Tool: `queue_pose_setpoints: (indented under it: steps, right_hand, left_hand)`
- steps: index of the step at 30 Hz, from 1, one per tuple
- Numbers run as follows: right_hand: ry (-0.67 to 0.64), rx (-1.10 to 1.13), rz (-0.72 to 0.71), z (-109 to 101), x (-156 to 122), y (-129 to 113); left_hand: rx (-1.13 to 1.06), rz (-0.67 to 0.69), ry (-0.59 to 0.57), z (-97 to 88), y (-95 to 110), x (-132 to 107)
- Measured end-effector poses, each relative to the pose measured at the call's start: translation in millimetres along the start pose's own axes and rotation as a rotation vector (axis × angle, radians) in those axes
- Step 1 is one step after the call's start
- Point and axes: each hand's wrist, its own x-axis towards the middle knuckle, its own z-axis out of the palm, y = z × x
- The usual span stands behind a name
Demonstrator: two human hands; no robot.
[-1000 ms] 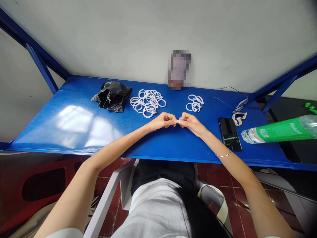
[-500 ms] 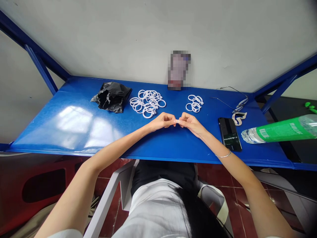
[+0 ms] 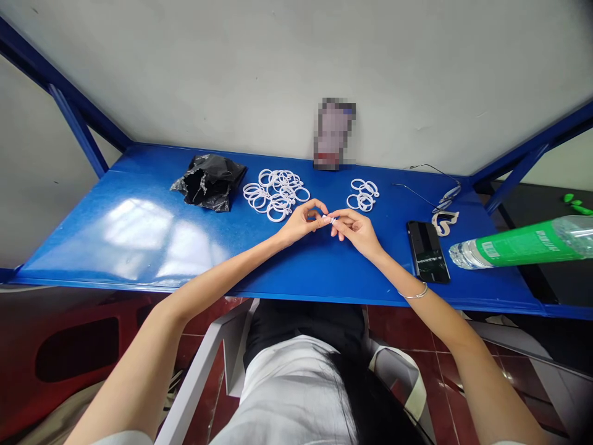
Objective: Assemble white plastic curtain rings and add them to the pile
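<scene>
My left hand and my right hand meet above the blue table. Between their pinched fingertips is a small white plastic ring, mostly hidden by the fingers. Both thumbs and forefingers close on it, while the other right fingers curl underneath. Just beyond my left hand lies a larger heap of white plastic rings with small eyelets. A smaller group of the same rings rests beyond my right hand.
A crumpled black plastic bag lies to the left. A blurred upright object leans on the wall. On the right are eyeglasses, a white curved piece, a black phone and a green-labelled bottle lying across the table's edge.
Both hands have risen slightly away from me with the small white ring. The fingers have shifted their pinch, and the right fingers are more spread beneath it.
</scene>
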Motion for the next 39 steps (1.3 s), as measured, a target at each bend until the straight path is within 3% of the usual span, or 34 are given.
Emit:
queue_pose_setpoints:
  steps: [5,9,14,26,32,39]
  right_hand:
    - [0.065,-0.049,-0.062,5.3,-3.8,0.8]
    - [0.132,-0.113,-0.143,5.8,-4.7,0.5]
    - [0.195,-0.214,-0.219,4.2,-4.3,1.8]
    - [0.184,-0.342,-0.319,0.0,-3.2,1.5]
    - [0.200,-0.505,-0.480,-1.3,-4.1,-0.1]
    - [0.205,-0.654,-0.502,-1.3,-5.0,-1.6]
  left_hand:
    - [0.099,0.084,0.041,5.1,5.5,-2.5]
    - [0.294,0.261,0.140,7.4,5.8,-4.3]
    - [0.540,0.439,0.053,6.8,0.9,-7.3]
    - [0.937,0.572,0.039,2.4,-0.6,-9.3]
    - [1.052,0.662,0.113,3.3,-4.0,-9.5]
    - [1.094,0.762,0.181,3.0,-5.4,-8.1]
